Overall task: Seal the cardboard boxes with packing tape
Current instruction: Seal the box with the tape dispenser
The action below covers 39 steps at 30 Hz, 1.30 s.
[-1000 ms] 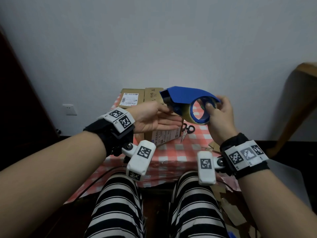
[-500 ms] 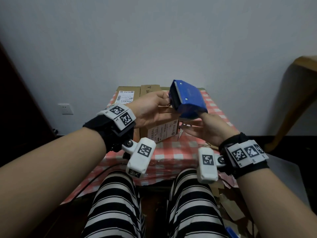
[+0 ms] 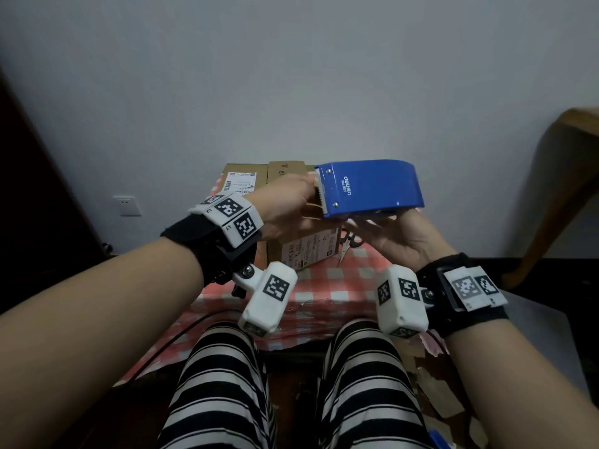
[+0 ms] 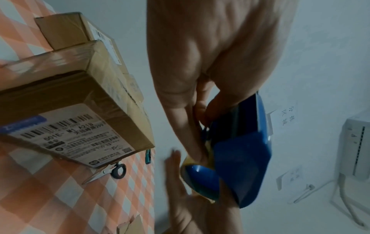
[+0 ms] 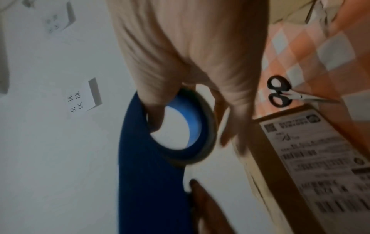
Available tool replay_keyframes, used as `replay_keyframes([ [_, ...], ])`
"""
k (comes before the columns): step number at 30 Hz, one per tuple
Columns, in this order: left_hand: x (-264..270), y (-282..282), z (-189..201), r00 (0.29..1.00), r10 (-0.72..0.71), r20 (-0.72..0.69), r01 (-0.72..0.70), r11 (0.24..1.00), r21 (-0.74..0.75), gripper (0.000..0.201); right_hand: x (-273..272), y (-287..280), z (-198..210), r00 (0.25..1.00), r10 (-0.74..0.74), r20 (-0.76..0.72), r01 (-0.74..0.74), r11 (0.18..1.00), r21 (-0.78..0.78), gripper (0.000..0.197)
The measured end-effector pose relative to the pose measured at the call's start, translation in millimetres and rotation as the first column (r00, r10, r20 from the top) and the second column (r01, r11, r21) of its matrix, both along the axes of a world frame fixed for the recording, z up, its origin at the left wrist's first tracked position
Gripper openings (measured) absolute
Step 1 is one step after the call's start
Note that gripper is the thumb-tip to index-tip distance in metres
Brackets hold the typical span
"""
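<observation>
Holding: I have the blue tape dispenser point(image 3: 369, 187) up in the air between both hands, above the near edge of the table point(image 3: 324, 283).
Right hand: my right hand point(image 3: 393, 236) carries the dispenser from below; in the right wrist view the thumb hooks into the roll's core and the other fingers point(image 5: 236, 126) run along the roll's outer face, clamped on it.
Left hand: my left hand point(image 3: 285, 205) is at the toothed cutter end, fingertips pinched there; I cannot tell whether they have the tape end.
Tape: the tape roll point(image 5: 202, 126) sits inside the dispenser's shell.
Boxes: a cardboard box point(image 3: 304, 251) with a shipping label stands on the checked cloth under my hands; two more boxes point(image 3: 240, 179) stand behind it by the wall.
Scissors: black-handled scissors point(image 5: 280, 93) lie on the cloth just beside the near box.
</observation>
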<state>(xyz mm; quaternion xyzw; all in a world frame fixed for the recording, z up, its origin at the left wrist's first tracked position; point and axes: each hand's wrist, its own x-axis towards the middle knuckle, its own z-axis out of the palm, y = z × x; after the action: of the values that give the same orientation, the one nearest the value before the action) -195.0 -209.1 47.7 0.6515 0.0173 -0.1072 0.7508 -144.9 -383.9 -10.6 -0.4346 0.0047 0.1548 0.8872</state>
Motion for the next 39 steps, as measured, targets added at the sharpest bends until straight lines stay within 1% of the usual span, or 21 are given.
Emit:
replay_keyframes([
  [2, -3, -2, -1, 1.0, -0.03, -0.004, 0.03, 0.998, 0.05, 0.026, 4, 4, 0, 0.996, -0.07, 0.057, 0.073, 0.995, -0.061, 0.016],
  [4, -5, -3, -2, 0.998, -0.057, 0.003, 0.057, 0.994, 0.098, 0.027, 8, 5, 0, 0.987, -0.13, 0.093, 0.141, 0.982, -0.128, 0.02],
  [6, -6, -3, -2, 0.997, -0.077, 0.011, 0.074, 0.987, 0.14, 0.026, 11, 5, 0, 0.985, -0.152, 0.077, 0.163, 0.973, -0.166, 0.023],
  [8, -6, -3, -1, 0.997, -0.071, 0.021, 0.066, 0.98, 0.189, 0.027, 15, 4, -1, 0.984, -0.174, 0.028, 0.176, 0.965, -0.192, 0.026],
  [10, -5, -4, -2, 0.998, -0.054, 0.02, 0.048, 0.971, 0.235, 0.03, 17, 2, -1, 0.98, -0.201, 0.0, 0.196, 0.958, -0.208, 0.022],
  [12, -5, -3, -2, 0.999, -0.052, 0.015, 0.046, 0.964, 0.262, 0.032, 18, 1, -1, 0.972, -0.237, 0.003, 0.231, 0.944, -0.238, 0.018],
  [15, -2, -1, -1, 0.999, -0.044, 0.009, 0.039, 0.954, 0.297, 0.03, 20, 1, -2, 0.958, -0.287, 0.013, 0.28, 0.923, -0.265, 0.017],
  [17, 0, 2, 3, 1.0, -0.022, 0.0, 0.021, 0.951, 0.308, 0.027, 24, 0, 0, 0.946, -0.323, 0.008, 0.315, 0.915, -0.252, 0.02],
  [19, 0, 7, 5, 0.999, -0.036, -0.006, 0.036, 0.946, 0.323, 0.027, 25, 0, 3, 0.938, -0.345, 0.022, 0.34, 0.908, -0.246, 0.022],
  [22, 1, 11, 6, 0.999, -0.032, -0.012, 0.034, 0.943, 0.33, 0.024, 25, -2, 3, 0.931, -0.363, 0.033, 0.36, 0.903, -0.237, 0.018],
  [26, 3, 18, 6, 1.0, -0.019, 0.016, 0.012, 0.949, 0.315, 0.029, 25, -4, 4, 0.92, -0.391, 0.011, 0.381, 0.891, -0.247, 0.016],
  [28, 4, 23, 6, 1.0, -0.027, 0.004, 0.024, 0.95, 0.31, 0.029, 23, -9, 3, 0.902, -0.432, 0.0, 0.417, 0.871, -0.259, 0.013],
  [30, 3, 29, 7, 1.0, -0.012, -0.005, 0.013, 0.955, 0.296, 0.026, 21, -12, 3, 0.887, -0.462, -0.002, 0.444, 0.854, -0.271, 0.014],
  [32, 3, 33, 8, 1.0, 0.001, -0.009, 0.002, 0.96, 0.28, 0.023, 18, -11, 2, 0.901, -0.433, 0.028, 0.422, 0.861, -0.283, 0.012],
  [35, 4, 34, 12, 1.0, 0.02, -0.009, -0.017, 0.964, 0.266, 0.02, 16, -9, 2, 0.951, -0.301, 0.07, 0.308, 0.907, -0.288, 0.016],
  [37, 5, 34, 12, 1.0, 0.023, -0.019, -0.017, 0.96, 0.28, 0.019, 13, -5, 4, 0.974, -0.204, 0.096, 0.221, 0.944, -0.244, 0.022],
  [39, 5, 33, 10, 0.999, 0.02, -0.029, -0.01, 0.95, 0.311, 0.014, 11, -2, 8, 0.984, -0.169, 0.059, 0.176, 0.971, -0.16, 0.03],
])
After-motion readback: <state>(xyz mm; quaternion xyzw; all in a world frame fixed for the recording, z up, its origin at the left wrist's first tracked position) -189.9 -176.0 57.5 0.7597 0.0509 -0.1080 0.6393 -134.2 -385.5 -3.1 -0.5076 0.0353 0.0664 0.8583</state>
